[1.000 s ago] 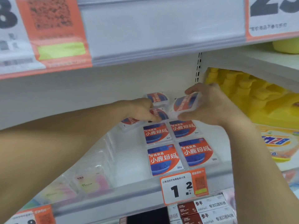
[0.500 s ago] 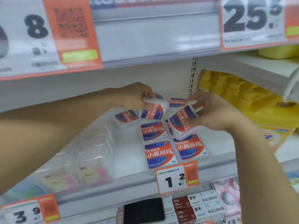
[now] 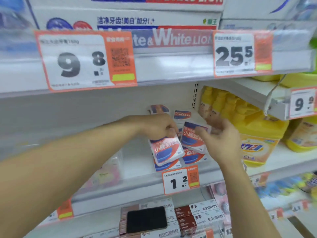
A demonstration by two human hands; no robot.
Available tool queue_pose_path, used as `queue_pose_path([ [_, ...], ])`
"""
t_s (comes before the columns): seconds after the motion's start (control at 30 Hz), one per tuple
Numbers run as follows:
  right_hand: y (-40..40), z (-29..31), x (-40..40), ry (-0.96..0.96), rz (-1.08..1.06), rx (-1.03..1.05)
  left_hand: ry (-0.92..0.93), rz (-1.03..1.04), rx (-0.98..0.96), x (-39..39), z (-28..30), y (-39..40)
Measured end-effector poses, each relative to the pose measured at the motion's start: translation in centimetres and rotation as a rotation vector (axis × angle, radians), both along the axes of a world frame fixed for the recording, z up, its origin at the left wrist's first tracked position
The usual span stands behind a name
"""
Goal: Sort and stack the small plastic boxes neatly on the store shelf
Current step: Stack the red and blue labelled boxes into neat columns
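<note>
— What's changed?
— Both hands have drawn forward; the left hand (image 3: pixel 157 126) now grips a small box (image 3: pixel 167 150) hanging below its fingers, lifted off the shelf (image 3: pixel 137 184).
— And the right hand (image 3: pixel 221 141)?
— Pinches a second box (image 3: pixel 193 136) (tilted) just left of it. Stacking comes next.

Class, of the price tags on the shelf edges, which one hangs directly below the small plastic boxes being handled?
The 1.2 price tag, clipped to the shelf edge just under the boxes; the 9.8 and 25.5 tags sit on the shelf above.

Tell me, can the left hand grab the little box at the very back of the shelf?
Probably not yet. The left hand already grips a box, so its fingers are busy, though the back box lies just beyond with nothing in between.
</note>
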State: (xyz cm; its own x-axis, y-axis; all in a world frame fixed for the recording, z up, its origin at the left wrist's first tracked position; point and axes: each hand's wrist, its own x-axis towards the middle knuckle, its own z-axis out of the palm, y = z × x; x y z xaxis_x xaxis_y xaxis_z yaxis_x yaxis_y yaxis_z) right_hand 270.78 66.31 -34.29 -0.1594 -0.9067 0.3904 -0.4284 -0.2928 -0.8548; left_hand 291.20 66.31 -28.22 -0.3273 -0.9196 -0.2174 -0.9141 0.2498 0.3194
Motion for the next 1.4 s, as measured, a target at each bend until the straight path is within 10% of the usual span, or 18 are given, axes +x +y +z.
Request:
queue_pose_path([
  [0.27, 0.0, -0.3, 0.1, -0.073, 0.078, -0.016, -0.153, 0.165, -0.089, -2.0, -2.9, 6.0],
  [0.6, -0.6, -0.6, -0.3, -0.070, 0.035, 0.175, 0.393, 0.436, -0.222, -2.4, -7.6, 10.7],
  [0.8, -0.1, 0.0, -1.2, 0.276, 0.195, 0.464, 0.289, 0.490, -0.294, -3.1, -9.6, 11.9],
  [1.4, -0.3, 0.1, -2.6, 0.312, 0.471, 0.470, 0.266, 0.612, -0.453, -4.6, -10.8, 12.3],
])
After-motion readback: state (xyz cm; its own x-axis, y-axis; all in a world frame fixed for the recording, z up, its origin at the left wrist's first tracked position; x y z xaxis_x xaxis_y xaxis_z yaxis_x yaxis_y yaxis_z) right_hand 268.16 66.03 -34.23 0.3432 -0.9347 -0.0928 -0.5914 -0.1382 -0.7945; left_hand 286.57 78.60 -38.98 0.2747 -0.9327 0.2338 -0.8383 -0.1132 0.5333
